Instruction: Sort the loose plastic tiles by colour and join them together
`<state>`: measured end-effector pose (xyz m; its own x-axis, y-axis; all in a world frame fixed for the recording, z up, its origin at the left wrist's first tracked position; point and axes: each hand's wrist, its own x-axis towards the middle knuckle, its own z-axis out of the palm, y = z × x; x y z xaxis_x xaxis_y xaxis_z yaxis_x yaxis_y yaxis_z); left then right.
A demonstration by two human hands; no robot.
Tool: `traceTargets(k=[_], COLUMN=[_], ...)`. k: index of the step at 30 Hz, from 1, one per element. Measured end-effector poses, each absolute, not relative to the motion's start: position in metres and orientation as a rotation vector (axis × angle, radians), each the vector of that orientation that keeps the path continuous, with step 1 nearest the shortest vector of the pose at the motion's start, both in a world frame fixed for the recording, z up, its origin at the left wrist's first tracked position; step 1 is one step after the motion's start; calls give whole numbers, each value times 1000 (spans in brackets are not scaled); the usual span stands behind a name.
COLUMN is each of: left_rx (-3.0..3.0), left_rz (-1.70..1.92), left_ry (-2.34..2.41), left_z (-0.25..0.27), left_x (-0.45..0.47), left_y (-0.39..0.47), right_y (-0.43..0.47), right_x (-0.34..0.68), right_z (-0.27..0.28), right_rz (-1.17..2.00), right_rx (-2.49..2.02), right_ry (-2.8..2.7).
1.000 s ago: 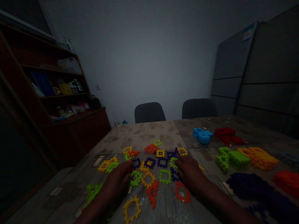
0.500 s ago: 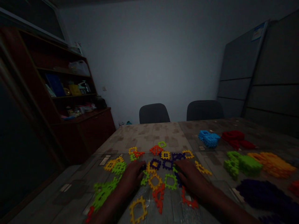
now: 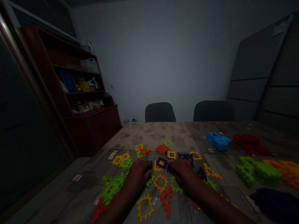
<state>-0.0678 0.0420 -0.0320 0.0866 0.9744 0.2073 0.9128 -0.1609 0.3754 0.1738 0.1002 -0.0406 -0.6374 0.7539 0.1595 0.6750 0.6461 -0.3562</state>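
Work looks partway along to me, reading outward from the left hand (image 3: pixel 140 172) and right hand (image 3: pixel 184 174): held apart, palms down, fingers bent, near dark purple pieces (image 3: pixel 201 173). I cannot tell whether they pinch anything. Between them lie a purple frame (image 3: pixel 161 158) and a yellow frame (image 3: pixel 156 186); mixed loose pieces surround these, including a yellow window piece (image 3: pixel 171 151) and overlapping green pieces (image 3: pixel 113 188). Farther right on the bench (image 3: pixel 151 133), I count 5 colour groups already piled: blue stack (image 3: pixel 220 143), red stack (image 3: pixel 246 141), green stack (image 3: pixel 267 174), orange stack (image 3: pixel 287 171), purple stack (image 3: pixel 275 202).
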Motion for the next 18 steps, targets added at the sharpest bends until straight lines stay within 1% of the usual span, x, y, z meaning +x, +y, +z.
traceTargets(k=[18], left_rx=[2084], left_rz=[554], left_ry=[1956], left_z=[-26], left_x=[-52], left_y=[33], right_y=[102], right_x=[176], right_z=[-40], right_rz=[478], right_rx=[-1215], right_ry=[-2570])
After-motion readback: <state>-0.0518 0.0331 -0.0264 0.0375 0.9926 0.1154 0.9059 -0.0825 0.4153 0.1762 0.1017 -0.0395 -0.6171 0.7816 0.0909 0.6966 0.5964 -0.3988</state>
